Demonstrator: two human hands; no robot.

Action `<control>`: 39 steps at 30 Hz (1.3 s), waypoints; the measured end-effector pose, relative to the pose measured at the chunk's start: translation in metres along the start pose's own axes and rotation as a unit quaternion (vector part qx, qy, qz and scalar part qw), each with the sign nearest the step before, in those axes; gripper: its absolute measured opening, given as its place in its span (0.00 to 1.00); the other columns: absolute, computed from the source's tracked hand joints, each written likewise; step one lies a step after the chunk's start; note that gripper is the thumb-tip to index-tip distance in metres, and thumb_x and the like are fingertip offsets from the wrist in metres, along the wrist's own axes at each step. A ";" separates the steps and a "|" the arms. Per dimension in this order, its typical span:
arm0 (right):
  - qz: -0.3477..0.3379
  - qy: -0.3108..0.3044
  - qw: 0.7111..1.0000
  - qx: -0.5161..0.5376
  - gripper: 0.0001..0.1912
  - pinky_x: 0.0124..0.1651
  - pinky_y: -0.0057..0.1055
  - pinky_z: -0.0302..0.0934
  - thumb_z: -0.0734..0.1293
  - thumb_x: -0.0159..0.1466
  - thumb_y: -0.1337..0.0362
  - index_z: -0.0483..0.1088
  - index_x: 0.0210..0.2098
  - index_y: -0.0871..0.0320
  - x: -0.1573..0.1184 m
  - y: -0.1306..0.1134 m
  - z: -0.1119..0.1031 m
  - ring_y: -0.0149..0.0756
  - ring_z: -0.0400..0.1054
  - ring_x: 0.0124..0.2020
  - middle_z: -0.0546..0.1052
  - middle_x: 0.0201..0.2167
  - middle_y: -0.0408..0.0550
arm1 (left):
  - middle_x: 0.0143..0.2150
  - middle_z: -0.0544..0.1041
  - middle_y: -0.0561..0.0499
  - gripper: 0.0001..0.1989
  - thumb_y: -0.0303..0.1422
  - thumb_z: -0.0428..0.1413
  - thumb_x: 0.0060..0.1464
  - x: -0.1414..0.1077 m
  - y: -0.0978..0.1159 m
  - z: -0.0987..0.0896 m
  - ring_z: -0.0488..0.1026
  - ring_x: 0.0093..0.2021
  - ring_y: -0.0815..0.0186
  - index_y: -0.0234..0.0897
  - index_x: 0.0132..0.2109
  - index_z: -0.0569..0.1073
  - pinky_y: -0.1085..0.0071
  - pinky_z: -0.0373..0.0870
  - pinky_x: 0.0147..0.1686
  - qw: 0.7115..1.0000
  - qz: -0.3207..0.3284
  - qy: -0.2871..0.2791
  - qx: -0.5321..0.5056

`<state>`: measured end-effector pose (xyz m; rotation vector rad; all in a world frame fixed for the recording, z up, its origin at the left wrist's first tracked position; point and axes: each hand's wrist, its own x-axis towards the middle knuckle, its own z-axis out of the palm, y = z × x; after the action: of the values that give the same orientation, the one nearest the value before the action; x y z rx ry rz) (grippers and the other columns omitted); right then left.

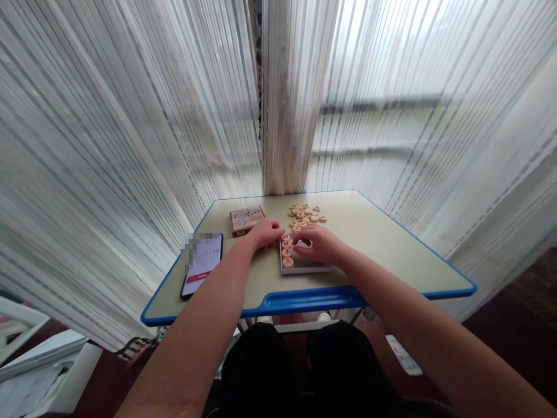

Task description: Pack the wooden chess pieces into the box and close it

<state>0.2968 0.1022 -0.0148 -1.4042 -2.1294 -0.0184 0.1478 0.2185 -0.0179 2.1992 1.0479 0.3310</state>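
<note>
A shallow white box tray (310,269) lies near the table's front edge. Along its left side runs a column of round wooden Chinese chess pieces (287,263) with red characters facing up. My left hand (267,231) rests at the tray's far left corner, fingers curled together; what they hold, if anything, is hidden. Over the tray is my right hand (318,242), its thumb and forefinger curved apart beside the column, with a gap showing between them. Behind the tray, a loose heap of wooden chess pieces (308,212) spreads over the table.
A printed brown box lid (246,219) sits behind my left hand. At the left of the blue-edged table (391,249) lies a phone (203,264) with a lit timer screen. A blue pencil groove (313,299) runs along the front edge. Striped curtains (209,116) hang behind.
</note>
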 end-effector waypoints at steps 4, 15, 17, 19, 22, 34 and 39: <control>-0.011 -0.021 1.000 -0.001 0.06 0.34 0.26 0.52 0.66 0.54 0.64 0.73 0.29 0.58 -0.001 0.003 0.005 0.30 0.58 0.27 0.67 0.20 0.42 | 0.15 0.64 0.56 0.07 0.32 0.49 0.44 0.000 0.000 0.000 0.60 0.13 0.73 0.33 0.28 0.69 0.78 0.55 0.13 1.000 0.002 0.005 0.005; 0.028 -0.034 0.999 0.000 0.06 0.32 0.25 0.51 0.65 0.56 0.63 0.74 0.29 0.59 0.002 0.002 0.005 0.29 0.58 0.27 0.68 0.20 0.43 | 0.15 0.64 0.57 0.08 0.33 0.48 0.45 0.001 -0.002 0.002 0.60 0.13 0.73 0.33 0.29 0.68 0.78 0.53 0.12 1.000 -0.008 0.002 0.004; 0.030 -0.033 0.999 -0.002 0.06 0.33 0.25 0.52 0.65 0.56 0.64 0.74 0.29 0.58 0.003 0.002 0.005 0.29 0.58 0.27 0.68 0.20 0.43 | 0.15 0.64 0.57 0.08 0.33 0.48 0.45 0.001 -0.002 0.002 0.59 0.13 0.73 0.34 0.29 0.68 0.78 0.53 0.12 1.000 -0.008 0.002 0.000; 0.037 -0.027 0.999 -0.008 0.06 0.33 0.25 0.52 0.65 0.55 0.66 0.74 0.30 0.58 0.003 0.002 0.005 0.29 0.58 0.27 0.68 0.20 0.42 | 0.15 0.64 0.57 0.07 0.33 0.48 0.44 0.001 -0.002 0.002 0.59 0.13 0.73 0.34 0.29 0.68 0.78 0.53 0.12 1.000 -0.007 0.002 -0.002; 0.058 -0.023 0.998 -0.021 0.08 0.34 0.26 0.53 0.65 0.54 0.67 0.75 0.33 0.57 0.002 0.003 0.005 0.31 0.60 0.28 0.69 0.20 0.43 | 0.15 0.64 0.57 0.07 0.33 0.49 0.44 0.001 -0.002 0.002 0.59 0.12 0.73 0.34 0.28 0.68 0.78 0.53 0.12 1.000 -0.006 0.001 -0.004; 0.068 -0.040 0.996 -0.026 0.12 0.36 0.28 0.57 0.65 0.54 0.66 0.75 0.38 0.55 0.002 0.002 0.004 0.33 0.63 0.30 0.72 0.24 0.46 | 0.14 0.63 0.57 0.06 0.32 0.48 0.45 0.002 -0.002 0.002 0.58 0.12 0.74 0.33 0.27 0.68 0.78 0.52 0.12 0.999 -0.013 -0.005 -0.034; 0.073 -0.032 0.996 -0.035 0.11 0.35 0.27 0.57 0.65 0.54 0.66 0.75 0.36 0.55 0.003 0.005 0.006 0.32 0.63 0.29 0.73 0.25 0.46 | 0.14 0.62 0.58 0.09 0.36 0.51 0.45 0.003 -0.003 0.001 0.58 0.12 0.75 0.33 0.28 0.68 0.79 0.52 0.12 0.998 -0.022 -0.018 -0.057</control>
<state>0.2980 0.1085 -0.0198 -1.6183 -2.0890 0.0096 0.1480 0.2215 -0.0209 2.0714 1.0305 0.3222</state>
